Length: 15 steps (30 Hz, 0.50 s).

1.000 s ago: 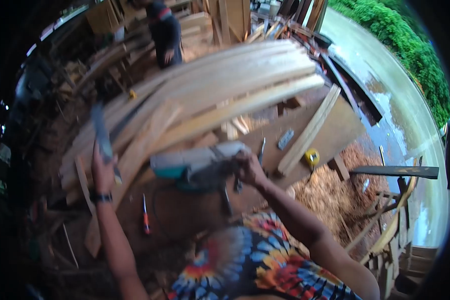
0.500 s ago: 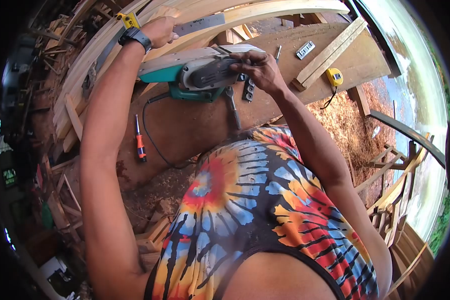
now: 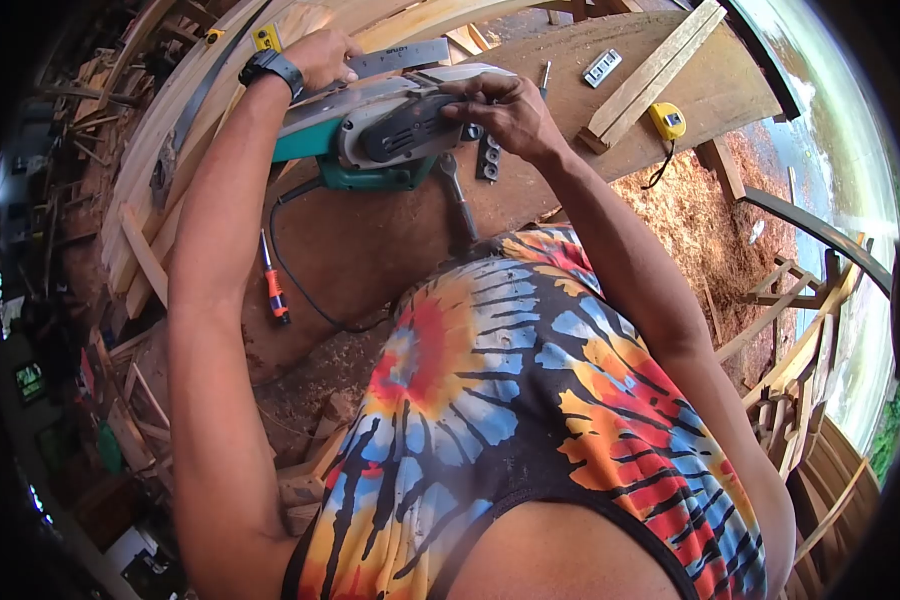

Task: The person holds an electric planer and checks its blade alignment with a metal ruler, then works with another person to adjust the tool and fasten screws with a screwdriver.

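My left hand (image 3: 320, 62), with a black watch at the wrist, grips a try square by its yellow-marked end (image 3: 266, 37). The square's metal blade (image 3: 402, 56) points right, just above the power tool. My right hand (image 3: 505, 110) has its fingers closed on the right end of a teal and grey power tool (image 3: 375, 145), which lies on its side on the brown board. A wrench (image 3: 458, 198) lies below the tool. Left of it is an orange and blue screwdriver (image 3: 274, 285). A black strip with round holes (image 3: 489, 158) sits beneath my right hand.
A yellow tape measure (image 3: 667, 121) lies on the board (image 3: 560, 175) beside a wooden batten (image 3: 655, 75). A small metal block (image 3: 602, 68) is near the batten. Long planks (image 3: 155, 190) curve along the left. Wood shavings (image 3: 680, 215) and scrap frames are at the right.
The view has tilted down. My left hand has swung the square from upright at the left to above the power tool, blade pointing right. My right hand remains at the tool.
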Tool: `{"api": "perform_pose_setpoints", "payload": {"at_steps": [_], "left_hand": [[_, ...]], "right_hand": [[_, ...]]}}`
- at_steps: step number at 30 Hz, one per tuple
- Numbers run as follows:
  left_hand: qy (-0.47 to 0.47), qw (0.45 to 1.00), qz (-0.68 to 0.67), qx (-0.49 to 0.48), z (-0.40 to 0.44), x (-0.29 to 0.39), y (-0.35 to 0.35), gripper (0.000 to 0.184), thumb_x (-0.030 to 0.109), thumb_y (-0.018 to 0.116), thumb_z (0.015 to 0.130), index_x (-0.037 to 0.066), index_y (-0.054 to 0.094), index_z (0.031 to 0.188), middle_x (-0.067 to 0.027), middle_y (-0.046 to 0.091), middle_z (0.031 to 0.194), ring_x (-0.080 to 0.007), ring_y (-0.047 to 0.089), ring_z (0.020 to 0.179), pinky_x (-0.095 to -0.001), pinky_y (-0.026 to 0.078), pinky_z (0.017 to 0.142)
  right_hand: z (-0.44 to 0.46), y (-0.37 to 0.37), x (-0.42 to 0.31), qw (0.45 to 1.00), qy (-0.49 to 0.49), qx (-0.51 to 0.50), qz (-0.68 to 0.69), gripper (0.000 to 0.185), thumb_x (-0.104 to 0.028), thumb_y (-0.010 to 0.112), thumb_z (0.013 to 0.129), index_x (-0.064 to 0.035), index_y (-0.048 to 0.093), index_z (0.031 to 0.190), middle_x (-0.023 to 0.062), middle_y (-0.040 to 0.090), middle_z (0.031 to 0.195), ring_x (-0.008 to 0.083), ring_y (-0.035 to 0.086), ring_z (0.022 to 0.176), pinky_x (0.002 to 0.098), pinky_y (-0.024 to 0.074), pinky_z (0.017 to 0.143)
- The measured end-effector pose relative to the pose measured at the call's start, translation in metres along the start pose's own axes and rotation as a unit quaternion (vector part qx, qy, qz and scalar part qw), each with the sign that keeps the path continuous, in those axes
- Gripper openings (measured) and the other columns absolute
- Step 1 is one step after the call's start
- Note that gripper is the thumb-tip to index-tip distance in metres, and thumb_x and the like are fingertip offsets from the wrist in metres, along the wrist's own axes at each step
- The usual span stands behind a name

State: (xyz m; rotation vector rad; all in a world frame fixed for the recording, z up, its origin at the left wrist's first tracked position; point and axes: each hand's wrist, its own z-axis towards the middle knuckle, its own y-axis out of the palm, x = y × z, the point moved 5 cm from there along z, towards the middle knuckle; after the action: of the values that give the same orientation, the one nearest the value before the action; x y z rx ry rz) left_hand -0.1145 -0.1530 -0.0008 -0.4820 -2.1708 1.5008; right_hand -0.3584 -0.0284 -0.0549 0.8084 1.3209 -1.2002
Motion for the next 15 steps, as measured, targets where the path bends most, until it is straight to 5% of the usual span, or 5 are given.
{"api": "perform_pose_setpoints", "payload": {"at_steps": [2,4,10,15], "left_hand": [[-0.002,1.000,-0.001,-0.005,0.000,0.001,0.001,0.033,0.010,0.076,0.082,0.001,0.073,0.115,-0.0193,0.075,0.098,-0.0309,0.071,0.090,-0.0404,0.053,0.085],[0.005,1.000,0.007,-0.009,0.000,0.003,0.000,0.034,0.010,0.076,0.083,0.000,0.073,0.115,-0.0193,0.075,0.097,-0.0304,0.071,0.090,-0.0402,0.054,0.085],[0.007,0.999,-0.034,0.001,0.005,-0.010,0.006,0.036,0.012,0.076,0.082,-0.001,0.073,0.115,-0.0226,0.074,0.096,-0.0319,0.072,0.090,-0.0405,0.054,0.085],[0.000,0.993,0.115,-0.036,0.011,-0.009,0.002,0.050,0.030,0.081,0.085,-0.002,0.071,0.122,-0.0284,0.072,0.110,-0.0406,0.070,0.101,-0.0451,0.056,0.089]], "right_hand": [[-0.001,0.000,-0.002,1.000,-0.008,0.002,-0.006,0.027,-0.017,0.082,0.087,-0.0035,0.059,0.084,0.0060,0.076,0.105,0.0073,0.063,0.084,0.0290,0.0531,0.078],[-0.002,-0.001,-0.005,1.000,-0.026,0.006,-0.009,0.033,-0.021,0.082,0.087,-0.0072,0.078,0.116,0.0028,0.073,0.084,0.0081,0.065,0.078,0.0278,0.0538,0.072],[-0.004,-0.001,-0.010,0.999,-0.016,0.002,-0.036,0.032,-0.020,0.080,0.088,-0.0064,0.077,0.117,0.0050,0.076,0.090,0.0101,0.069,0.081,0.0280,0.0566,0.072],[-0.004,0.000,-0.008,1.000,-0.012,0.000,-0.014,0.033,-0.021,0.080,0.089,-0.0069,0.077,0.119,0.0055,0.077,0.092,0.0109,0.070,0.084,0.0296,0.0568,0.076]]}}
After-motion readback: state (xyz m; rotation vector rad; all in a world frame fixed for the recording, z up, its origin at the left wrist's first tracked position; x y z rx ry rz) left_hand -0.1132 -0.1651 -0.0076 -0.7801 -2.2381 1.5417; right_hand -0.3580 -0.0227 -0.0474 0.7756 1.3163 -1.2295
